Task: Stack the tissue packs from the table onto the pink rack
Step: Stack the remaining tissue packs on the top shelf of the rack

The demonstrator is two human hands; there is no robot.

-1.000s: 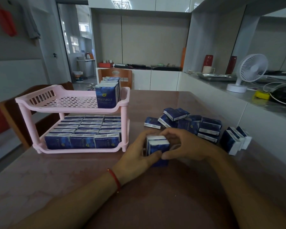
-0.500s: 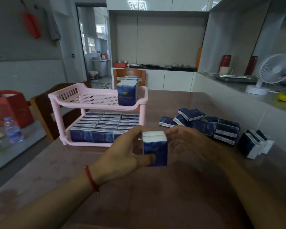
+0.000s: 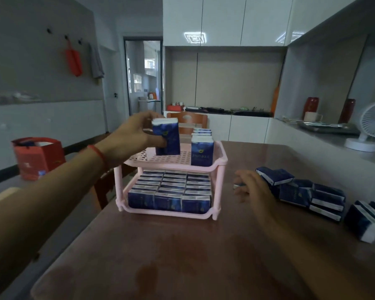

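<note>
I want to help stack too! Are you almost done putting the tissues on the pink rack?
About halfway. The bottom shelf looks full and one row stands on the top shelf. The left hand holds a tissue pack over that shelf. A pile of packs waits on the table near the right hand.

The rack (image 3: 220,158) stands on the table (image 3: 182,256). On its lower shelf, tissue packs (image 3: 169,191) sit in three rows, front to back. On its upper shelf, a row of upright packs (image 3: 201,148) runs along the right side. Above the upper shelf, left of that row, the left hand (image 3: 132,137) holds a pack (image 3: 167,137). To the right of the rack, the right hand (image 3: 251,189) hovers over the table, and beyond it lies a heap of packs (image 3: 301,191).
</note>
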